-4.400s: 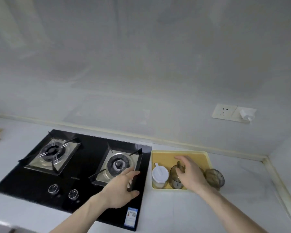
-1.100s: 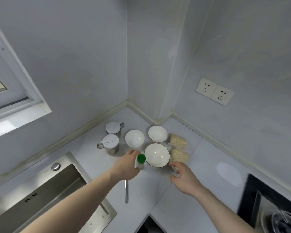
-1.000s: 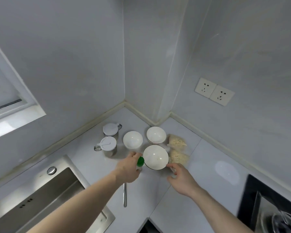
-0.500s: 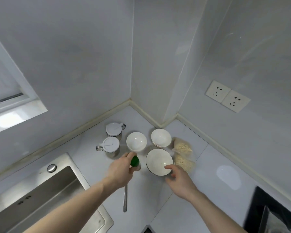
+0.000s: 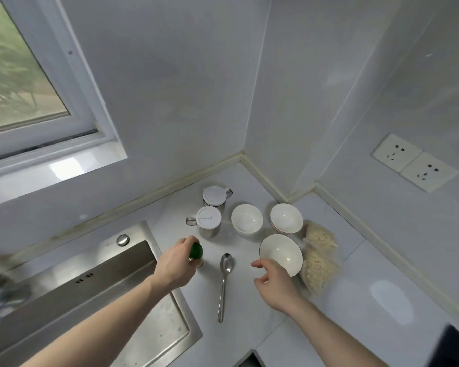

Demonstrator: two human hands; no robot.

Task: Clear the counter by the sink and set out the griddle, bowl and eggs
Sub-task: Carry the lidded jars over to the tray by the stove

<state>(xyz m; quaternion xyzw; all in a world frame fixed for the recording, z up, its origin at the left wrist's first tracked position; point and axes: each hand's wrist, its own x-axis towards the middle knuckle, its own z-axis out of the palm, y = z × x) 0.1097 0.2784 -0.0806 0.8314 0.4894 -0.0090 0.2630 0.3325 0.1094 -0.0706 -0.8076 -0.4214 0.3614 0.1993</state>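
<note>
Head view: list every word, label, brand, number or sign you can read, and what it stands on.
None can be read.
Green-capped bottle in the left hand: no label shows.
Two lidded jars: plain white lids.
Wall sockets: no marking legible.
Bowls, spoon and bags: no print visible.

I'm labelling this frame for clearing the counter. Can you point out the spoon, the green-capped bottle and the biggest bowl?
spoon [image 5: 226,261]: head view, on its bowl end.
green-capped bottle [image 5: 196,251]: head view, on the green cap.
biggest bowl [image 5: 279,252]: head view, on its white inside.
</note>
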